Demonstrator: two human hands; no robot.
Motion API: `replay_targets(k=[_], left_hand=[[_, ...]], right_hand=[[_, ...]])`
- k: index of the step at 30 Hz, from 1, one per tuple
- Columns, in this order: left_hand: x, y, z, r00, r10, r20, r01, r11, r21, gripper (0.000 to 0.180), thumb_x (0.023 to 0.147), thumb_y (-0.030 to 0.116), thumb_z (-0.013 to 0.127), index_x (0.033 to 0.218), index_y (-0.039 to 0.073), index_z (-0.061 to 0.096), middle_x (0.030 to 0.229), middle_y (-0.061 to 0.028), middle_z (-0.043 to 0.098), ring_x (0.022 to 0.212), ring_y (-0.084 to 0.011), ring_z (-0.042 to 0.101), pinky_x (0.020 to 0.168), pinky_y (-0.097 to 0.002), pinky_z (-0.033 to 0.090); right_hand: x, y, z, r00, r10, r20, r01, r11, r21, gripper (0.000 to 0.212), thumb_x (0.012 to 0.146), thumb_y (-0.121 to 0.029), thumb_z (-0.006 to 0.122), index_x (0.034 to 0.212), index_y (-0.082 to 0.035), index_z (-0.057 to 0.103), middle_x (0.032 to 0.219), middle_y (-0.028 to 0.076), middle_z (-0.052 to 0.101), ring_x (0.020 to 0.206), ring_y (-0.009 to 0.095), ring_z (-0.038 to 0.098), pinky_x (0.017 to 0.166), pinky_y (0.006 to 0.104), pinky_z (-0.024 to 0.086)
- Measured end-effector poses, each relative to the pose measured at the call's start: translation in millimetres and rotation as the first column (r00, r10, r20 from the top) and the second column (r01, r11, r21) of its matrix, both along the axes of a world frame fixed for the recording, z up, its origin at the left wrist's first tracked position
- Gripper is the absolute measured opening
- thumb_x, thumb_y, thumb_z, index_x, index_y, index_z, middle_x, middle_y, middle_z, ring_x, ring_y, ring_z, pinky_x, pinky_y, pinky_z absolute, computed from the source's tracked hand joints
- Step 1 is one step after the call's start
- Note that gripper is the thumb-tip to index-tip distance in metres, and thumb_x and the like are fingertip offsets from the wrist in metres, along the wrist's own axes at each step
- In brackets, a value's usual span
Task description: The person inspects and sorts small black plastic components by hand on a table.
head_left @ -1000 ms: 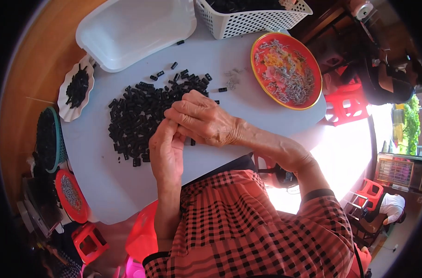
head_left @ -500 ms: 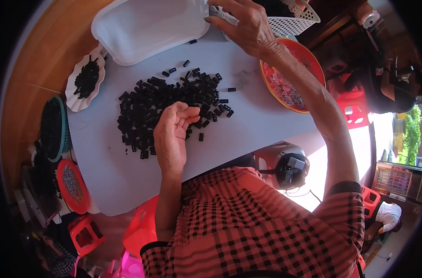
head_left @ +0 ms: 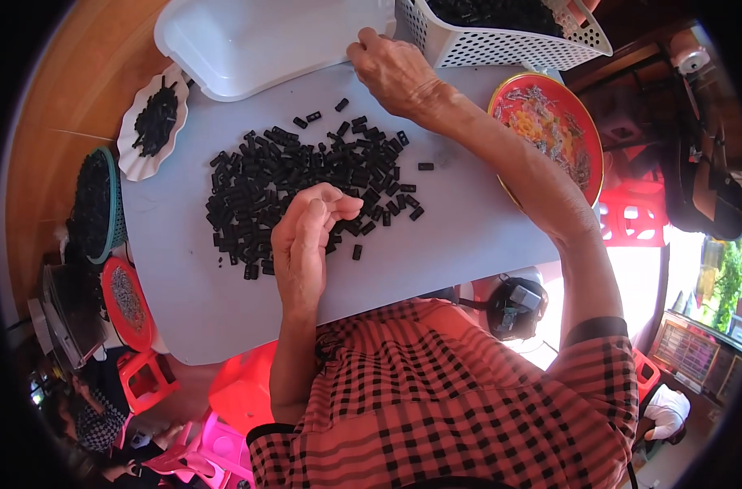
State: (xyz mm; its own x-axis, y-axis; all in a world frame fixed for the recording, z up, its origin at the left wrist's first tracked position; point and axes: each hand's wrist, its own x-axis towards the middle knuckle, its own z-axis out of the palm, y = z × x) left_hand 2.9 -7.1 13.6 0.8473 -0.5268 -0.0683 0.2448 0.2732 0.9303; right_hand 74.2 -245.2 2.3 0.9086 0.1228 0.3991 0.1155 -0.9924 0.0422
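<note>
A heap of small black rectangular plastic pieces [head_left: 261, 183] lies on the pale table [head_left: 461, 244]. Over its near side hovers my left hand [head_left: 306, 244], closed, fingertips and thumb drawn together; whatever may be between them is hidden. My right hand [head_left: 395, 75] reaches across to the far side, back of the hand up and fingers curled down by the near right rim of the white plastic tub [head_left: 273, 45]. Its fingertips are partly hidden, so I cannot make out what they hold. Several loose black pieces [head_left: 342, 105] lie between the heap and this hand.
A white perforated basket [head_left: 501, 47] of black parts stands far right, beside a red tray [head_left: 509, 96] with small metal parts. At left are a white scalloped dish [head_left: 130, 151] of black pieces, a green basket [head_left: 113, 204] and a red plate [head_left: 143, 330]. Other people sit nearby.
My right hand has come away from the basket's edge, moving left and nearer, to the tub's rim. My left hand stays over the heap, its fingers slightly shifted. The view has turned a little.
</note>
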Motion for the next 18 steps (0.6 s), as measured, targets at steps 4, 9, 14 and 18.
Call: replay_targets(k=[4, 9, 14, 18], left_hand=[[0, 1, 4, 0.999, 0.015, 0.042, -0.019, 0.994, 0.106, 0.032, 0.095, 0.023, 0.043, 0.102, -0.005, 0.057, 0.090, -0.0123, 0.064, 0.083, -0.0146, 0.058, 0.079, -0.0270, 0.045], [0, 2, 1, 0.999, 0.030, 0.042, -0.034, 0.996, 0.080, 0.032, 0.095, 0.023, 0.043, 0.102, -0.005, 0.057, 0.090, -0.0118, 0.065, 0.082, -0.0142, 0.059, 0.077, -0.0256, 0.045], [0, 6, 1, 0.999, 0.008, 0.047, -0.013, 0.994, 0.105, 0.031, 0.096, 0.022, 0.042, 0.103, -0.006, 0.055, 0.091, -0.0154, 0.062, 0.088, -0.0213, 0.059, 0.083, -0.0346, 0.046], [-2, 3, 1, 1.000, -0.003, 0.025, 0.002, 0.999, 0.034, 0.029, 0.095, 0.020, 0.043, 0.103, -0.005, 0.056, 0.091, -0.0150, 0.062, 0.088, -0.0210, 0.060, 0.082, -0.0344, 0.046]], right_hand=[[-5, -2, -4, 0.996, 0.062, 0.061, -0.064, 0.998, 0.023, 0.021, 0.074, 0.001, 0.058, 0.095, 0.001, 0.055, 0.092, 0.013, 0.053, 0.082, 0.030, 0.062, 0.069, 0.0359, 0.054], [-9, -7, -10, 0.984, 0.145, 0.103, -0.148, 0.989, 0.029, 0.025, 0.073, 0.001, 0.058, 0.098, 0.000, 0.054, 0.091, 0.013, 0.054, 0.087, 0.029, 0.060, 0.069, 0.0376, 0.053], [-3, -6, -7, 0.990, 0.135, 0.035, -0.139, 0.978, 0.155, 0.018, 0.075, -0.002, 0.058, 0.093, 0.000, 0.057, 0.086, 0.014, 0.056, 0.080, 0.033, 0.061, 0.068, 0.0408, 0.052], [3, -8, -3, 0.996, 0.080, -0.024, -0.076, 0.986, 0.148, 0.008, 0.074, -0.003, 0.060, 0.080, 0.001, 0.060, 0.080, 0.015, 0.060, 0.076, 0.035, 0.062, 0.069, 0.0413, 0.052]])
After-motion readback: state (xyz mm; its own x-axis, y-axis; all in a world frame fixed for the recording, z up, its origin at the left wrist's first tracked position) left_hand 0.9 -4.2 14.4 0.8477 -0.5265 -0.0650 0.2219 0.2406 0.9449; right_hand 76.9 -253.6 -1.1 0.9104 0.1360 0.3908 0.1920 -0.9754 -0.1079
